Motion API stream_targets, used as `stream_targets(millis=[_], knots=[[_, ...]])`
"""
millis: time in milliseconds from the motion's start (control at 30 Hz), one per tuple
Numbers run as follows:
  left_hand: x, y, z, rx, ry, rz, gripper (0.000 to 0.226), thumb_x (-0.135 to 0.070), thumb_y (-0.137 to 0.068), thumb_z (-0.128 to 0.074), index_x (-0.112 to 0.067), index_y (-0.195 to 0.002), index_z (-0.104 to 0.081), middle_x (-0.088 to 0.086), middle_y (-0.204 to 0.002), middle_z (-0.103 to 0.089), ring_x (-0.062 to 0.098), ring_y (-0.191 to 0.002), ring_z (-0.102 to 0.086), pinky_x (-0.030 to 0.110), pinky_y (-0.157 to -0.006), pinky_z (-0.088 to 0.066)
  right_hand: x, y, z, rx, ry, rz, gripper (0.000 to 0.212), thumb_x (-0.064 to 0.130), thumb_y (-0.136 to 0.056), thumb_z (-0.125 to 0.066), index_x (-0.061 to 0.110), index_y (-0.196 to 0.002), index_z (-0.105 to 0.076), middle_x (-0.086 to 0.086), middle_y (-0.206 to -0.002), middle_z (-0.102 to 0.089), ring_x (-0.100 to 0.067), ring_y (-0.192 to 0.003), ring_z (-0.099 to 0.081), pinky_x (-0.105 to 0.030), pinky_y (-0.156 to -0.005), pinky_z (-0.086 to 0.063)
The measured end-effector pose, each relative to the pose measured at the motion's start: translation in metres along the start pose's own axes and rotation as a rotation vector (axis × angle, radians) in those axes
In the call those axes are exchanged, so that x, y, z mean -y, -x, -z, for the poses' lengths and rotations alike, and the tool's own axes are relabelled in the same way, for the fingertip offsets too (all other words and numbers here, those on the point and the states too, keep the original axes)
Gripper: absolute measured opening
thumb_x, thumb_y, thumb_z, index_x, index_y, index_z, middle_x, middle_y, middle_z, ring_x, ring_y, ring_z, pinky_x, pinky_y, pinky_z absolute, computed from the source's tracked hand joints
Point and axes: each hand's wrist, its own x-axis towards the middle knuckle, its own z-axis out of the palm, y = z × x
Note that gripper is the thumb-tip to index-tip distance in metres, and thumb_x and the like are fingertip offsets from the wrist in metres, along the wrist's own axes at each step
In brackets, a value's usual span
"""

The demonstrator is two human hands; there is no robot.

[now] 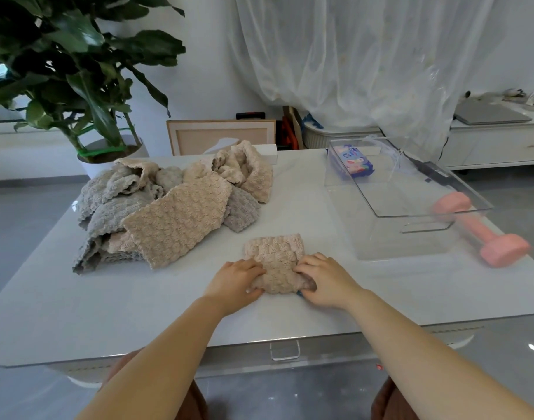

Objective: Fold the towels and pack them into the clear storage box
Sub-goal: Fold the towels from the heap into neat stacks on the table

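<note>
Close in, both hands are on the job. The left hand [236, 280] and the right hand [324, 280] each curl around a near corner of the folded towel [275, 259], a small beige square flat on the white table [138, 313], right in front of the person. This looks like the end of the fold, with the bundle being squared up. Beyond it on the left, the pile of towels [168, 207] sits rumpled, beige and grey, unfolded. Off to the right is the clear box [381, 234], open on top, with a blue packet [353, 162] seemingly at its far end and a pink dumbbell [484, 234] just beside it. The next move probably calls for a firm two-handed lift to the right, keeping the folds closed and lowering the towel flat into the box.
</note>
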Motion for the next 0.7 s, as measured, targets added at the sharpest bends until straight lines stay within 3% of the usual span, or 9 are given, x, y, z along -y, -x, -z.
stream_targets(millis=[67, 133, 267, 400, 500, 600, 700], knots=[[-0.004, -0.002, -0.002, -0.044, 0.104, 0.072, 0.038, -0.04, -0.085, -0.042, -0.02, -0.106, -0.066, -0.006, -0.11, -0.062, 0.018, -0.1, -0.06, 0.03, -0.082, -0.046, 0.0, -0.002, 0.001, 0.005, -0.019, -0.03, 0.041, 0.026, -0.076, -0.06, 0.018, -0.116, -0.065, 0.004, -0.108, -0.061, -0.02, -0.099, -0.05, -0.036, -0.081, -0.046], [-0.007, -0.004, -0.001, -0.061, 0.238, 0.153, 0.025, -0.033, -0.086, -0.046, -0.013, -0.088, -0.061, -0.003, -0.091, -0.059, 0.02, -0.084, -0.058, 0.031, -0.071, -0.045, 0.001, -0.005, 0.003, 0.0, -0.062, -0.068, 0.036, 0.016, -0.078, -0.054, 0.016, -0.112, -0.065, 0.004, -0.104, -0.061, -0.021, -0.098, -0.049, -0.035, -0.081, -0.045], [-0.01, -0.011, 0.007, -0.057, 0.354, 0.245, 0.021, -0.026, -0.091, -0.052, -0.014, -0.074, -0.047, -0.004, -0.072, -0.049, 0.019, -0.069, -0.05, 0.031, -0.059, -0.036, 0.003, -0.012, 0.005, -0.004, -0.137, -0.157, 0.021, 0.013, -0.081, -0.051, 0.012, -0.099, -0.062, 0.004, -0.096, -0.058, -0.019, -0.093, -0.046, -0.031, -0.075, -0.039], [-0.008, -0.016, 0.008, -0.054, 0.346, 0.249, 0.022, -0.029, -0.095, -0.05, -0.01, -0.084, -0.053, 0.0, -0.076, -0.056, 0.023, -0.071, -0.054, 0.035, -0.062, -0.041, 0.002, -0.015, 0.006, -0.031, -0.154, -0.142, 0.023, 0.008, -0.082, -0.048, 0.015, -0.099, -0.062, 0.006, -0.096, -0.058, -0.015, -0.089, -0.042, -0.028, -0.068, -0.031], [-0.014, -0.025, 0.013, -0.095, 0.414, 0.313, 0.02, -0.029, -0.098, -0.045, -0.01, -0.093, -0.05, 0.001, -0.069, -0.053, 0.024, -0.066, -0.05, 0.035, -0.056, -0.036, 0.0, -0.019, 0.007, -0.089, -0.318, -0.255, 0.009, 0.006, -0.083, -0.05, 0.014, -0.084, -0.053, 0.009, -0.073, -0.048, -0.019, -0.078, -0.044, -0.034, -0.064, -0.035], [-0.019, -0.04, 0.013, -0.181, 0.609, 0.465, 0.015, -0.029, -0.098, -0.046, -0.015, -0.103, -0.048, -0.001, -0.062, -0.049, 0.022, -0.063, -0.049, 0.032, -0.052, -0.03, -0.005, -0.03, 0.01, -0.149, -0.479, -0.409, 0.013, 0.012, -0.09, -0.051, 0.014, -0.103, -0.048, 0.007, -0.069, -0.044, -0.019, -0.067, -0.044, -0.036, -0.064, -0.038], [-0.02, -0.051, 0.005, -0.287, 0.689, 0.601, 0.033, -0.032, -0.097, -0.052, -0.011, -0.121, -0.045, 0.007, -0.084, -0.059, 0.027, -0.085, -0.058, 0.031, -0.062, -0.036, -0.005, -0.042, 0.003, -0.165, -0.529, -0.543, 0.023, 0.018, -0.097, -0.045, 0.018, -0.118, -0.038, 0.005, -0.073, -0.048, -0.021, -0.07, -0.05, -0.034, -0.065, -0.04]])
